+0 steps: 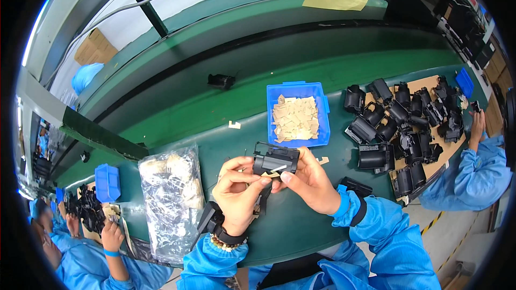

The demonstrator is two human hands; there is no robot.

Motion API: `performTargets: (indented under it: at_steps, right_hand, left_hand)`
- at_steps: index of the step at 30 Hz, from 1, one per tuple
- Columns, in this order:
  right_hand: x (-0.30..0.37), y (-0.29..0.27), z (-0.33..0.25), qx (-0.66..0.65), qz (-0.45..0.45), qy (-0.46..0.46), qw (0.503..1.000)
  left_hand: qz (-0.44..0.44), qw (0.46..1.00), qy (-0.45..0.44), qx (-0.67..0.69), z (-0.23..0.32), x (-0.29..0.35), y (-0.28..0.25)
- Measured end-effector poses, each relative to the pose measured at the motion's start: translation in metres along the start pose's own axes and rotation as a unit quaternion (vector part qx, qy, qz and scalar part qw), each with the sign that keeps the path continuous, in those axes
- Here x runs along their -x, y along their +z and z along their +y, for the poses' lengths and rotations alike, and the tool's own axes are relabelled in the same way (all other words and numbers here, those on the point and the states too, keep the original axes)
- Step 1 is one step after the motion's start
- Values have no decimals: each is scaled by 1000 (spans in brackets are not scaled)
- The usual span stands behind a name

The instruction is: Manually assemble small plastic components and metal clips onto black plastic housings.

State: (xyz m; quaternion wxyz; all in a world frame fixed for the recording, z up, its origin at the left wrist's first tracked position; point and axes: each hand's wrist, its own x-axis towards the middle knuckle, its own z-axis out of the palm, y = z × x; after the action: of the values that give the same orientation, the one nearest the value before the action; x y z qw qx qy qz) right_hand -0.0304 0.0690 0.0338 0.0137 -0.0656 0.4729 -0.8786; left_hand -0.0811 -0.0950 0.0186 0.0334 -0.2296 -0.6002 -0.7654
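- Set in a workshop beside a green channel, along a dark green tabletop.
- Toward the tabletop's left end, stocked with a blue box, then a clear bag, contents hard to make out.
- Near the middle of the near edge, with the left hand narrowed to a pinch at the lower left of a black housing.
- Raised over the tabletop between both hands: boxy, dark, moulded with ridges and a raised rim, edged below with a tan piece.
- Apparently partway through this unit; whether lying flat and settled there, impossible to tell.
- Near the far edge, well supplied with loose tan cutouts in a blue bin, so plenty left.
- Just beside, with the right hand closed on the housing's right end, thumb on the front.
- Toward the right end, crowded with similar black housings on cardboard; finished or waiting, impossible to tell.
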Motion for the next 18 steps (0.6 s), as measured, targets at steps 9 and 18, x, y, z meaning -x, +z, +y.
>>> performTargets:
  at_steps: [9,18]
  right_hand:
    - [-1,4,8,-5,6,-32,999]
    - [4,7,9,10,16,-70,997]
  left_hand:
    - [84,996,5,-41,6,7,13]
    - [34,990,50,-124,2,8,9]
